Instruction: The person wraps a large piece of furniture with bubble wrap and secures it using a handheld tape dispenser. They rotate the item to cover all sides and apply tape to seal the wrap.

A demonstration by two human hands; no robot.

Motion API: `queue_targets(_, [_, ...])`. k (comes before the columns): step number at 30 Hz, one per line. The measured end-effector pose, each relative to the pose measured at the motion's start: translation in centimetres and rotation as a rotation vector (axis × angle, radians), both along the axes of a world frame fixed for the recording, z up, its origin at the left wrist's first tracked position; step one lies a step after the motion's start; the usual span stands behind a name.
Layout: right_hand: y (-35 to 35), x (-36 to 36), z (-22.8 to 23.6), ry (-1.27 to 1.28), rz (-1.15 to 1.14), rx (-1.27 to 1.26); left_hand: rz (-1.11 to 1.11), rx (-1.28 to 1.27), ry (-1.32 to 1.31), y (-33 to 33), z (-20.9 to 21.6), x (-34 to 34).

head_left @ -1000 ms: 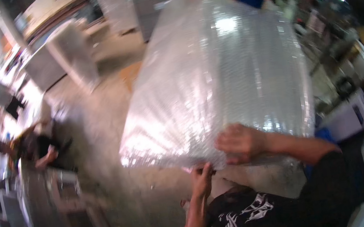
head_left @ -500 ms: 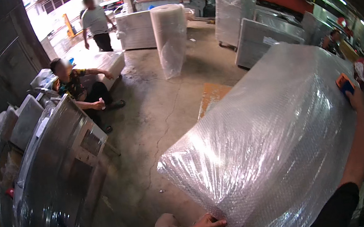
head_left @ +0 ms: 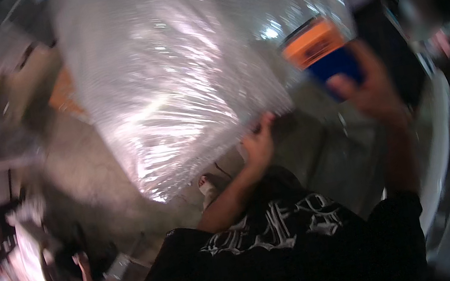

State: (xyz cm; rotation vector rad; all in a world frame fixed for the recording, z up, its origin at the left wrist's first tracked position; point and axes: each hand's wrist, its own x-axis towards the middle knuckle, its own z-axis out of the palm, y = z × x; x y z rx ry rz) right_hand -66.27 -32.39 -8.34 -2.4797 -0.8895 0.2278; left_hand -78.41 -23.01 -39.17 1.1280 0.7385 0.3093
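Observation:
A large boxy item in clear bubble wrap fills the upper middle, its near corner shining. My left hand is at the near edge of the wrap, fingers bent and closed on it; motion blurs the fingertips. An orange-and-blue hand-held block is in my right hand, fingers round its blue part and thumb across it. The block is raised over the right side of the wrapped item; blur hides its exact kind.
A brown flat sheet lies on the concrete floor left of the wrapped item. A seated person is at the lower left. Another person, blurred, is at the upper right. Wrapped pieces stand at the upper left.
My view has swung down and to the right. My right hand has come back from the item's far right side, holding the block. My left hand is now farther right along the near edge.

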Motion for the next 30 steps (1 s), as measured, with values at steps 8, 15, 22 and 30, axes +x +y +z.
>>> queue_targets(8, [2.5, -11.2, -8.1, 0.186, -0.158, -0.316, -0.008, -0.296, -0.352, -1.4, -2.5, -0.9])
queue_targets(15, [4.2, -8.0, -9.2, 0.291, -0.171, -0.54, 0.06, 0.037, -0.461, -1.4, -2.3, -0.8])
queue_targets(22, [4.4, -8.9, -8.0, 0.276, 0.045, -0.283, 0.009, 0.328, -0.189, -3.4, -7.7, -0.2])
queue_targets(30, [-1.1, -7.8, -11.3, 0.11, -0.048, -0.278, -0.133, 0.137, -0.129, -0.7, -0.5, -1.7])
